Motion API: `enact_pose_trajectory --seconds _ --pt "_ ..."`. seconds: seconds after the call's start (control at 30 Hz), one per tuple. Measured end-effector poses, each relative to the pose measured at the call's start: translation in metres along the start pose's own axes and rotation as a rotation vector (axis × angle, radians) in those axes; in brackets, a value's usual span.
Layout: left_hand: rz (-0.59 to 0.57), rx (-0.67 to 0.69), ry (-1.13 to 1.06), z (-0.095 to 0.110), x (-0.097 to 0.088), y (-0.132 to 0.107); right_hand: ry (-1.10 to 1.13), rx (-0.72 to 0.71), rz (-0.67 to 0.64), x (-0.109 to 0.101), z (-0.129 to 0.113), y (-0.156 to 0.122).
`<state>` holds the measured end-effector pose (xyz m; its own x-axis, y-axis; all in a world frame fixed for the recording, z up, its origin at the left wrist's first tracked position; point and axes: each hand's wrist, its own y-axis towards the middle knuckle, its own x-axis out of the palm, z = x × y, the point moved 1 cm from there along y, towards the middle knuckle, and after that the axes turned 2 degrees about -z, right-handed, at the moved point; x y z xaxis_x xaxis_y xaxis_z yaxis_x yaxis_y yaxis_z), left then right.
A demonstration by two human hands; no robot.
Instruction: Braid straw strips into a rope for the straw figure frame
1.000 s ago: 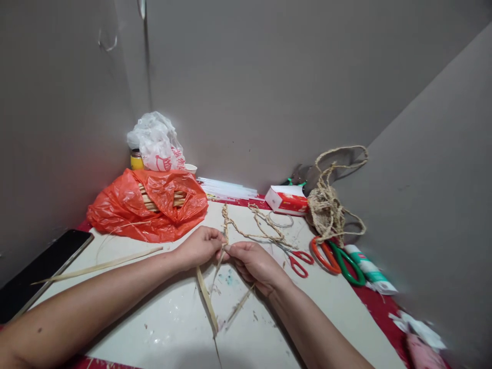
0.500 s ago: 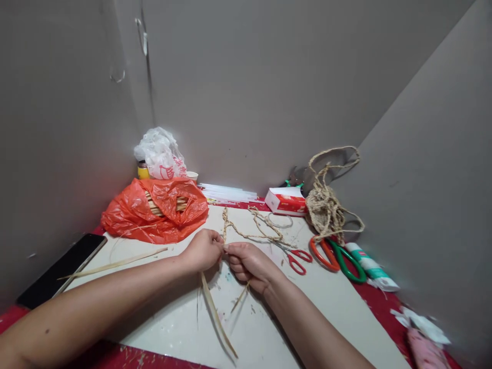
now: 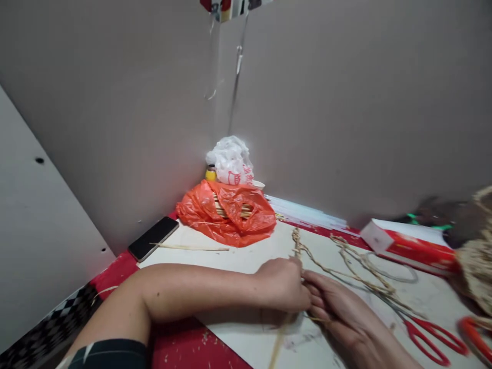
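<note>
Straw cord (image 3: 296, 242) at lower centre appears partly twisted, loose strip (image 3: 280, 341) seemingly unworked, left hand (image 3: 282, 284) and right hand (image 3: 332, 305) gripping the cord.

I'm using two hands (image 3: 282, 286) among two plastic bags (image 3: 238, 233), one smartphone (image 3: 154, 240), one jar (image 3: 210, 175), one carton (image 3: 415, 247) and one cup (image 3: 259, 184).

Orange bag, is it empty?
No, the orange bag has something inside: tan strips show through its opening. How full, I cannot tell.

Phone (image 3: 154, 239) left, scissors (image 3: 438, 325) right — braid (image 3: 296, 242) between
</note>
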<state>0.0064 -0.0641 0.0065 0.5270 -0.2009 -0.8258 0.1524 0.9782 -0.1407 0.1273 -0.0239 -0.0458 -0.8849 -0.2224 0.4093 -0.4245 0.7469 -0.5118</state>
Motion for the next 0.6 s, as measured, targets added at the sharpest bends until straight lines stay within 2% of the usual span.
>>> enact_pose_trajectory --seconds 0.07,0.1,0.2,0.23,0.3,0.37,0.43,0.5,0.6 --pt "-0.048 -0.001 -0.029 -0.003 -0.008 0.000 0.005 0.022 -0.046 -0.002 -0.003 -0.001" --pt "-0.031 -0.006 -0.067 -0.006 -0.012 0.002 0.007 0.030 -0.076 -0.002 -0.006 -0.002" --pt "0.168 -0.018 -0.250 -0.020 -0.019 0.014 -0.003 0.034 -0.152 -0.003 -0.013 -0.006" --pt "0.168 0.002 -0.317 -0.024 -0.016 0.021 -0.012 0.033 -0.165 -0.003 -0.015 -0.006" --pt "-0.007 -0.026 -0.531 -0.031 -0.006 0.035 -0.034 0.017 -0.181 -0.004 -0.019 -0.006" --pt "-0.163 0.007 -0.807 -0.032 0.006 0.046 -0.070 0.003 -0.203 -0.005 -0.022 -0.006" --pt "-0.270 0.007 -0.974 -0.031 0.015 0.051 -0.115 -0.009 -0.234 -0.007 -0.025 -0.005" --pt "-0.278 0.024 -0.959 -0.031 0.018 0.052 -0.155 -0.019 -0.258 -0.010 -0.027 -0.006" --pt "-0.141 0.102 -0.768 -0.032 0.016 0.051 -0.215 -0.025 -0.255 -0.013 -0.029 -0.006"
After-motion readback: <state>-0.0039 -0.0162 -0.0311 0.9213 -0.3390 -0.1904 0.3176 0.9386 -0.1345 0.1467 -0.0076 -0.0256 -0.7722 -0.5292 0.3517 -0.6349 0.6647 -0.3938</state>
